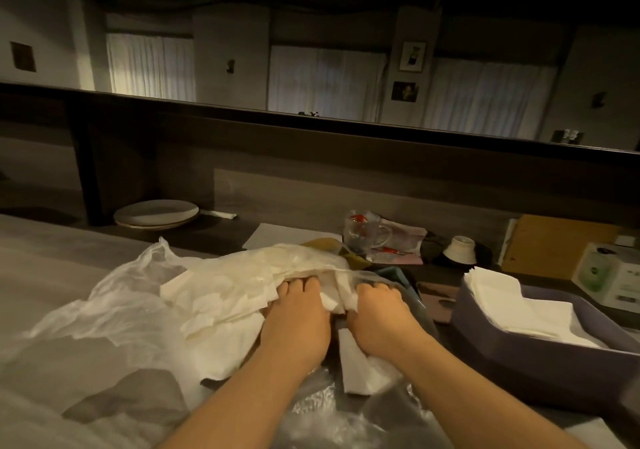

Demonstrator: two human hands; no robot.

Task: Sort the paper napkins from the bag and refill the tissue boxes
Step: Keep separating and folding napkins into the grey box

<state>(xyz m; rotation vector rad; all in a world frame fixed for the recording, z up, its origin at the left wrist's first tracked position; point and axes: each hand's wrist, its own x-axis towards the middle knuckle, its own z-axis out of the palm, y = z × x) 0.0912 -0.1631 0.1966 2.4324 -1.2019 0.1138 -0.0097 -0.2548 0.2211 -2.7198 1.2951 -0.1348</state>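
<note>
Sorting step: left hand (294, 313) and right hand (375, 313), each grip closed on loose napkins (221, 296) inside the plastic bag (114, 303) on the bench. Next, presumably: lift a squared stack across to the part-filled tissue box (519, 355) at right.

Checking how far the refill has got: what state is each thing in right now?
Plastic bag: open, crumpled.
Napkins: loose, jumbled pile.
Tissue box: open, partly filled.
Left hand: fingers in napkins.
Right hand: gripping napkins.
Plates: stacked.
Glass mug: upright.
</note>
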